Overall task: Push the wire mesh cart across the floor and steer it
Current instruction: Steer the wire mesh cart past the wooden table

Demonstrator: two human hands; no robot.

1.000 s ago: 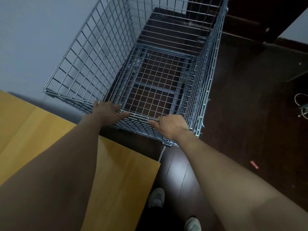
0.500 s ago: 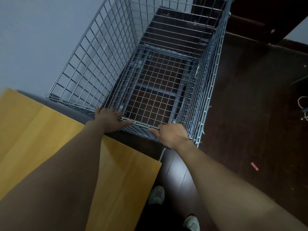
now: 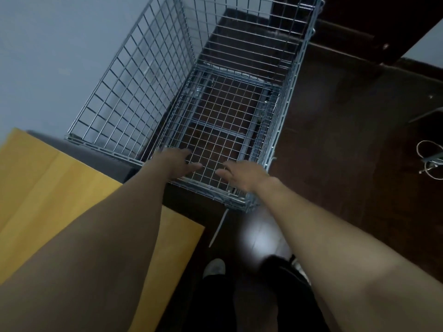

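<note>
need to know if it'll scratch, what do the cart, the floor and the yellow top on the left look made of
Cart: thin welded wire grid, silvery grey, looks like plated steel. Floor: dark brown and glossy, with a light reflection, probably wood or laminate. Yellow top: smooth matte surface with faint grain, likely wood veneer or laminate.

Dim room. Pale grey wall on my left, running far. Floor is dark reddish-brown wood with a bright glare patch near my feet. Yellow wooden tabletop near left, its corner pointing right. Dark wooden furniture far right. Loose pale cable coiled on the floor at the right edge.
</note>
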